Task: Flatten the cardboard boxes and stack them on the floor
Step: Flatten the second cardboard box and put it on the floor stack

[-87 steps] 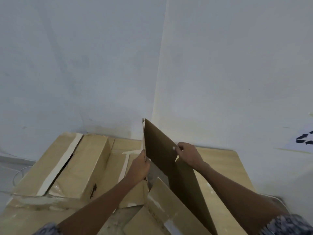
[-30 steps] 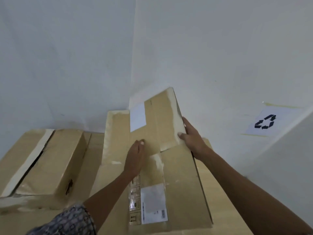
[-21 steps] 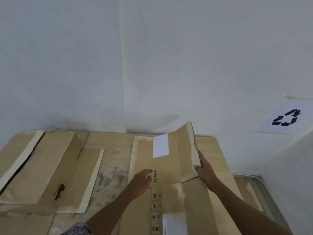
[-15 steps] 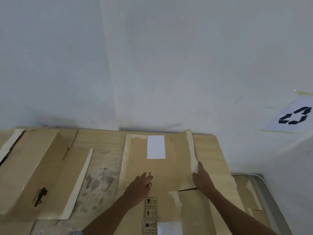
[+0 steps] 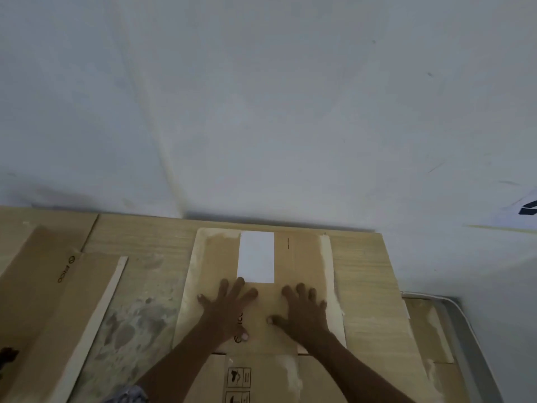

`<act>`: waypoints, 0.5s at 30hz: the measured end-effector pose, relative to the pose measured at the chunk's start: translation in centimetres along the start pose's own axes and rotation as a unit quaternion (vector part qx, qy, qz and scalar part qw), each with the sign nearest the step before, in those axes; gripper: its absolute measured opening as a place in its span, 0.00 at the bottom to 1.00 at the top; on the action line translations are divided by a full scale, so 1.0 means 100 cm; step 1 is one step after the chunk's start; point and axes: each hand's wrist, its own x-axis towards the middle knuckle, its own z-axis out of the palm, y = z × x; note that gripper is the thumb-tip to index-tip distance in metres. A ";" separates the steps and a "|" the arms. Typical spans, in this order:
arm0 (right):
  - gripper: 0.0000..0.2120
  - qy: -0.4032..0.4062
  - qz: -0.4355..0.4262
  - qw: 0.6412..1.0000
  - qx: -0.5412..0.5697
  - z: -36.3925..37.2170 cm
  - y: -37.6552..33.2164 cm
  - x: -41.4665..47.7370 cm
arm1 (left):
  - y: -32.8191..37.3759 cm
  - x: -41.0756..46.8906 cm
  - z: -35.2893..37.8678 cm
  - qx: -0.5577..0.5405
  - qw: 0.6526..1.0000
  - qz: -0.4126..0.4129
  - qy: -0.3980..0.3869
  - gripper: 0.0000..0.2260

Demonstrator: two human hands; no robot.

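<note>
Fingers (image 5: pixel 241 289): I see both sets splayed flat, grasping nothing, left hand (image 5: pixel 229 312) and right hand (image 5: pixel 305 312) pressing the flattened box (image 5: pixel 305 257) beneath them (white label (image 5: pixel 256 257) just beyond). Risk: creases spring back once pressure lifts.

Most of the view is filled by pale white walls (image 5: pixel 261 97), which meet in a corner seam running down towards the left of centre. A few faint marks are seen on the right wall. A paper sign (image 5: pixel 523 213) with a dark printed symbol is cut off at the right edge. A light wood-grain desk (image 5: pixel 363 271) is set against the walls, its surface stained and worn left of centre.
</note>
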 end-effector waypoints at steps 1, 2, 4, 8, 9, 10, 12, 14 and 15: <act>0.46 -0.004 0.008 1.000 0.011 -0.007 -0.002 0.011 | 0.002 0.003 -0.004 -0.002 1.000 -0.004 -0.008 0.45; 0.50 -0.018 0.012 0.999 0.024 -0.012 -0.005 0.022 | 0.004 0.006 -0.009 0.001 1.000 -0.007 -0.015 0.46; 0.55 -0.048 0.014 0.998 0.042 -0.016 -0.010 0.037 | 0.003 0.016 -0.022 0.027 1.000 -0.004 0.007 0.41; 0.57 -0.056 0.036 0.998 -0.002 -0.029 -0.023 0.055 | -0.002 0.043 -0.042 0.005 1.000 -0.025 0.013 0.50; 0.59 -0.048 0.037 0.998 0.002 -0.032 -0.025 0.061 | -0.002 0.050 -0.044 -0.020 0.999 -0.033 -0.014 0.55; 0.62 -0.047 0.033 0.998 0.020 -0.034 -0.027 0.069 | -0.003 0.055 -0.045 -0.031 0.998 -0.036 -0.036 0.58; 0.65 -0.063 0.016 0.997 0.037 -0.034 -0.031 0.084 | -0.007 0.060 -0.047 -0.029 0.998 -0.034 -0.046 0.59; 0.65 -0.073 0.020 0.997 0.025 -0.034 -0.035 0.093 | -0.010 0.063 -0.053 -0.021 0.999 -0.027 -0.013 0.54; 0.64 -0.078 0.030 0.996 0.024 -0.037 -0.039 0.095 | -0.010 0.067 -0.056 -0.012 0.999 -0.029 0.022 0.49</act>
